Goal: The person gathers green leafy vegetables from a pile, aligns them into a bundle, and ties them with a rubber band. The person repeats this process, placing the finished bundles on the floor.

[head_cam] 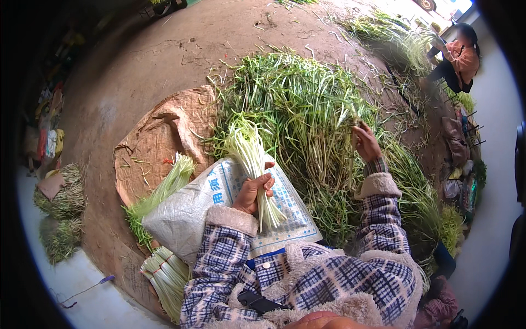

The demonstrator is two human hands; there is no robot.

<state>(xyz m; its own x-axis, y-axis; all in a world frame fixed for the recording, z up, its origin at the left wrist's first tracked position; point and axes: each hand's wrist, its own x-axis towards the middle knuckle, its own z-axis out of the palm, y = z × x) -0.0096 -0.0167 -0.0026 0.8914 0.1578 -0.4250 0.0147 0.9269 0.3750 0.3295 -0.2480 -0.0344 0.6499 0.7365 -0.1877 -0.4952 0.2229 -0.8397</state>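
My left hand [255, 190] is closed around a bunch of pale, long-stemmed greens [251, 158], upright over a white woven plastic sack [181, 211] spread across my lap. Its leafy tops point away from me and its pale stem ends towards me. My right hand [365, 142] is raised at the right, over a large heap of green leafy stalks [304, 123], its fingertips at a small blurred tuft of greens [354, 120]. At my left lie a loose bundle of light green stalks [174, 177] and pale stalks tied with red bands [164, 273].
A brown woven cloth [144, 142] covers the floor at the left. Further left stand dried-looking bundles [61, 197] by the wall. Another person [462, 61] sits at the upper right beside more greens [411, 45]. Bags [454, 142] line the right wall.
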